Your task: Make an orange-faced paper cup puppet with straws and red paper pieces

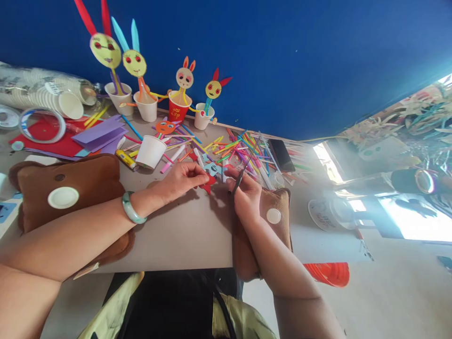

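"Landmark?"

"Red cup (179,113), upright at the back of the tabletop (183,245), rabbit-faced figure (184,78) standing in it."

"Left hand?"

"Left hand (183,179): near side of the red cup. Thumb and fingertips pinched narrow on a small red piece (209,185), which sits nearer than the red cup and a little right of it."

"Right hand?"

"Right hand (247,193): near side, farther right of the red cup. Curled round dark scissors (237,183), tips angled away over coloured sticks (226,148). Fingertips close to the red piece; touching or not, cannot tell."

"Surroundings?"

"White cup (151,151), tilted, left and near of the red cup. Phone (281,155) well right of the red cup. Brown pillow (245,254), near side and right, partly hidden."
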Action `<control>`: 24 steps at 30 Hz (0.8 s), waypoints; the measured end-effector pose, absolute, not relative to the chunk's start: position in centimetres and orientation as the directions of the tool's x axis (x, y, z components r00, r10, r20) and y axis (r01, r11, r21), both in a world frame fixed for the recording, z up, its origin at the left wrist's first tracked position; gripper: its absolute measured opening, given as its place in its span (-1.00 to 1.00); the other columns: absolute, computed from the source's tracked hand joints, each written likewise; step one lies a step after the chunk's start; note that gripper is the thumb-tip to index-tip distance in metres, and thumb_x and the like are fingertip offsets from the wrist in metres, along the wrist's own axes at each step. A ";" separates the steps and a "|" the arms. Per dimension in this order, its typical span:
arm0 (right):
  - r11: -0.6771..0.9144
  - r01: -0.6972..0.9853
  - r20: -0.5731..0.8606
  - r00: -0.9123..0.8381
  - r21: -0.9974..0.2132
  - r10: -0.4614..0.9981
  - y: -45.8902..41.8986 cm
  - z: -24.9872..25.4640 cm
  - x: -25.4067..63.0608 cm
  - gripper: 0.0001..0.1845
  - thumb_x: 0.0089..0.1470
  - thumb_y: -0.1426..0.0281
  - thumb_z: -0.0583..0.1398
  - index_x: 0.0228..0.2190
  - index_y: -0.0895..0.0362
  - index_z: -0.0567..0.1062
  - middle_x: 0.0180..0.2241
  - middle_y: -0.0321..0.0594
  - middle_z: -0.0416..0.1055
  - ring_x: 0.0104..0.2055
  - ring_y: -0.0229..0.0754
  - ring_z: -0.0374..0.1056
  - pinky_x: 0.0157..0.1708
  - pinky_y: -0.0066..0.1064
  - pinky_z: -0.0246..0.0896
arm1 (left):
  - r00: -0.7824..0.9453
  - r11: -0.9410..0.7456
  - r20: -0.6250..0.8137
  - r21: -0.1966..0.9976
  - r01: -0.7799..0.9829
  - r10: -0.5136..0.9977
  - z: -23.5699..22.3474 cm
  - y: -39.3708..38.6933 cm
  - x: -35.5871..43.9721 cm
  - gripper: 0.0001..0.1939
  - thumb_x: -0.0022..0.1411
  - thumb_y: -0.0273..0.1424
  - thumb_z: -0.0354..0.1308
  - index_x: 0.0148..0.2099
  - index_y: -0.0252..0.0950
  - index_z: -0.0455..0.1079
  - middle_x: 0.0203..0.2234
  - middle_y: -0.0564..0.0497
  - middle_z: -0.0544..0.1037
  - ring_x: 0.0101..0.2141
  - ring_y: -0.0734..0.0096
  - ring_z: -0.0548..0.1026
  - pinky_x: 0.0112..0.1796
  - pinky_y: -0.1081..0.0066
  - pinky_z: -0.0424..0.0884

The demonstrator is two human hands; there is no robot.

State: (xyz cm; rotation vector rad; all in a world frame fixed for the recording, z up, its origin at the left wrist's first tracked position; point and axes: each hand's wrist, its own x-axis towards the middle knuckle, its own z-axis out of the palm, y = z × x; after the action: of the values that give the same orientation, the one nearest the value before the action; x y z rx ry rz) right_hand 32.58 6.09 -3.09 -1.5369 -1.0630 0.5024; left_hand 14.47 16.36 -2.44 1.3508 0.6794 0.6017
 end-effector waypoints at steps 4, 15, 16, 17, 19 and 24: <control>0.074 0.191 0.159 0.485 -0.979 0.860 6.1 -3.7 32.5 -0.71 0.02 0.22 0.30 -0.21 0.04 0.66 -0.28 -0.21 0.62 -0.18 -0.01 0.51 -0.12 -0.15 0.38 | 0.673 0.108 -0.066 0.994 -0.020 0.737 -2.7 16.4 14.4 -0.75 0.06 -0.21 0.36 -0.37 -0.30 0.49 -0.52 0.05 0.57 -0.45 0.45 0.50 -0.39 0.43 0.36; 0.121 0.211 0.195 0.377 -0.970 0.906 6.1 -3.1 32.2 -0.88 -0.07 0.29 0.39 -0.50 0.05 0.60 -0.40 -0.27 0.55 -0.30 -0.12 0.46 -0.23 -0.27 0.36 | 0.661 0.061 -0.015 0.997 -0.046 0.751 -1.9 16.2 14.4 -0.76 0.04 -0.23 0.36 -0.39 -0.30 0.48 -0.52 0.06 0.55 -0.47 0.46 0.47 -0.39 0.44 0.36; 0.095 0.208 0.168 0.368 -0.973 0.915 6.1 -2.9 32.0 -0.87 -0.09 0.28 0.40 -0.50 0.06 0.60 -0.42 -0.28 0.55 -0.31 -0.13 0.44 -0.26 -0.29 0.35 | 0.667 0.046 -0.003 0.998 -0.047 0.745 -1.9 16.2 14.4 -0.77 0.05 -0.24 0.36 -0.39 -0.30 0.48 -0.52 0.05 0.56 -0.46 0.46 0.47 -0.39 0.43 0.37; 0.072 0.201 0.142 0.362 -0.977 0.921 6.0 -2.8 31.8 -0.85 -0.10 0.26 0.41 -0.50 0.06 0.61 -0.43 -0.28 0.54 -0.33 -0.14 0.43 -0.28 -0.30 0.34 | 0.674 0.026 0.011 0.999 -0.044 0.739 -2.1 16.1 14.4 -0.78 0.06 -0.25 0.35 -0.38 -0.30 0.48 -0.51 0.04 0.56 -0.46 0.45 0.48 -0.38 0.43 0.38; 0.033 0.188 0.099 0.353 -0.982 0.930 6.0 -2.7 31.5 -0.80 -0.10 0.21 0.41 -0.49 0.07 0.61 -0.47 -0.29 0.52 -0.37 -0.16 0.40 -0.33 -0.32 0.32 | 0.689 -0.025 0.043 0.999 -0.035 0.723 -2.5 16.0 14.4 -0.79 0.10 -0.25 0.33 -0.36 -0.29 0.50 -0.47 0.02 0.59 -0.42 0.43 0.50 -0.35 0.42 0.40; -0.002 0.110 0.036 0.345 -0.994 0.938 6.1 -2.9 31.2 -0.73 -0.16 0.16 0.44 -0.50 0.09 0.61 -0.51 -0.29 0.50 -0.44 -0.20 0.36 -0.42 -0.37 0.29 | 0.715 -0.088 0.090 0.995 -0.040 0.694 -3.5 15.7 14.4 -0.79 0.15 -0.24 0.30 -0.33 -0.29 0.51 -0.42 -0.02 0.62 -0.37 0.38 0.54 -0.31 0.40 0.44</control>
State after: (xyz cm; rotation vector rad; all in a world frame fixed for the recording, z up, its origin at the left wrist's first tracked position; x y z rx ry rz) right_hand 31.17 6.11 -2.87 -1.4219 -1.0265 0.8781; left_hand 14.41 15.65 -3.49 1.5513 0.5519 0.6656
